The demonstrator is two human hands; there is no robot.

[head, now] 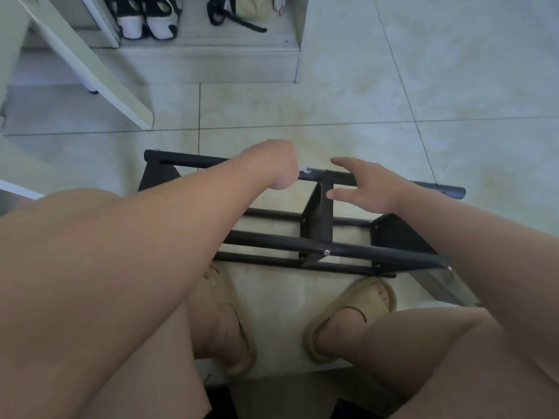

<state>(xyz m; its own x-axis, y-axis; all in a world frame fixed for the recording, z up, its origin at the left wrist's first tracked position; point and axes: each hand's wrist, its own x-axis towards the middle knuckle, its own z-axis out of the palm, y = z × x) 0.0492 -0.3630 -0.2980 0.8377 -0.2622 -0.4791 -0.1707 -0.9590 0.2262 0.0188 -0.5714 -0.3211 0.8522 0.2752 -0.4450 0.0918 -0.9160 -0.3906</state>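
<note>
A black metal rack frame (193, 161) lies on the tiled floor in front of my knees, with long tubes joined by flat end plates and a centre bracket (317, 213). My left hand (278, 164) is bent down at the wrist over the far tube. Its fingers are hidden behind the hand. A small white piece (304, 169) shows on the tube right beside it. My right hand (366, 189) hovers over the same tube by the centre bracket, fingers spread and holding nothing. A silver screw head (326, 252) sits on the near tube.
My feet in beige slippers (357, 316) stand just behind the frame. A white cabinet at the back holds black-and-white shoes (148, 19) and a bag with black straps (239, 13). Its open door (90, 62) juts out at the left. Bare tiles (423, 86) lie to the right.
</note>
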